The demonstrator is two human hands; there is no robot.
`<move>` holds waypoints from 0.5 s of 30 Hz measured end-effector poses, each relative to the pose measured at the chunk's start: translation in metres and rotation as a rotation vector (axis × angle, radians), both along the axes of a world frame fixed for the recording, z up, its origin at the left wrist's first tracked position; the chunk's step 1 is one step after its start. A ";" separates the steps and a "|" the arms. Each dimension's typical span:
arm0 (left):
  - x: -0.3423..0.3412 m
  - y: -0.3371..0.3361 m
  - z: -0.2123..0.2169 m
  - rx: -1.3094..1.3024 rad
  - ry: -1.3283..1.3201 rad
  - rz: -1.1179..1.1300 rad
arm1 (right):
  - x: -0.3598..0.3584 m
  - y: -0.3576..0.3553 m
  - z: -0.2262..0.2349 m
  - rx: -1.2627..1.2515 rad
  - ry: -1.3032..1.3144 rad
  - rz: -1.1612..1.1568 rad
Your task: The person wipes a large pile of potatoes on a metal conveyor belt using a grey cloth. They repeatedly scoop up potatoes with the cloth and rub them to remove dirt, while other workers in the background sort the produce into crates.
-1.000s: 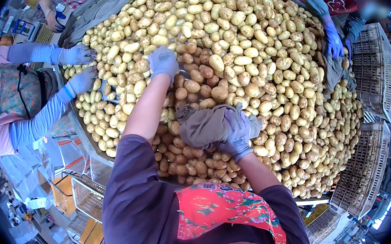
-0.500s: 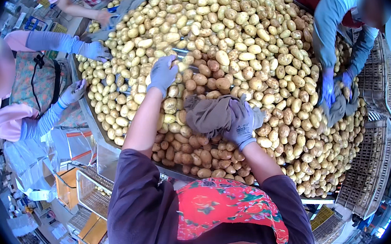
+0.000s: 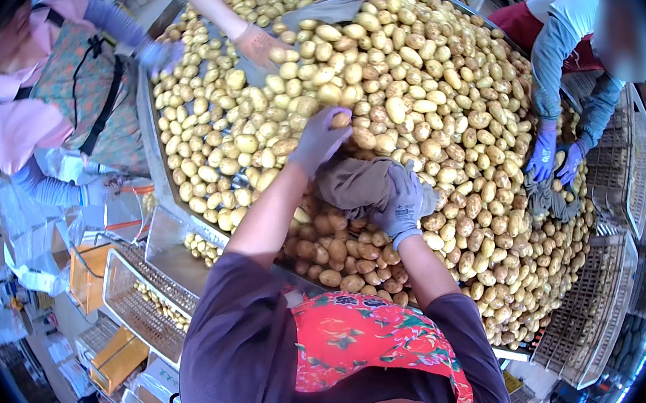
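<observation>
Potatoes [image 3: 491, 223], pale yellow to brown, lie heaped across a wide metal-edged table before me. My left hand [image 3: 318, 143], in a grey-purple glove, reaches over the middle of the heap with its fingers curled round a brownish potato [image 3: 340, 120]. Close to it on the right, my right hand [image 3: 401, 207] wears a similar glove and grips a bunched grey-brown cloth [image 3: 357, 184]. The cloth rests on the heap, covering some potatoes, and my right fingers are partly hidden in its folds. Browner potatoes [image 3: 344, 256] lie nearest my body.
Co-workers' hands work the heap too: a gloved hand [image 3: 263, 46] with a grey cloth at the far side, gloved hands [image 3: 544, 148] at the right, a blurred glove [image 3: 160, 55] at the left. Plastic crates [image 3: 587, 315] flank the table; another crate [image 3: 144, 295] stands left.
My left hand has moved right, toward the cloth, and now has a potato in its fingers. The far co-worker's hands have reached further in. The view has shifted slightly.
</observation>
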State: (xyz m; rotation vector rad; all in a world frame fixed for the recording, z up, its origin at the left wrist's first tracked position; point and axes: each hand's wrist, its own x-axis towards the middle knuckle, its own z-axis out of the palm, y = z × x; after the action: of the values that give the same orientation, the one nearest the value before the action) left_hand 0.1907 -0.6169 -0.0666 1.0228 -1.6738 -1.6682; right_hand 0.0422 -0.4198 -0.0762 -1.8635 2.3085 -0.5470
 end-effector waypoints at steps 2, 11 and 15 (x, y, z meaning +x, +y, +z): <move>0.053 0.042 0.036 0.406 0.406 0.012 | 0.003 0.002 0.001 -0.005 0.051 0.011; 0.407 0.181 -0.014 0.527 0.587 0.466 | -0.006 0.012 -0.027 -0.180 0.163 0.100; 0.612 0.237 -0.049 0.294 -0.170 1.151 | -0.003 0.010 -0.020 -0.106 0.042 0.041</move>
State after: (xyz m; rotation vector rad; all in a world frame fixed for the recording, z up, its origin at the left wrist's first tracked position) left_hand 0.8031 -0.3797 -0.1161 1.8206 -0.6010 -1.0259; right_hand 0.0391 -0.4103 -0.0959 -1.9834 2.3039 -0.6420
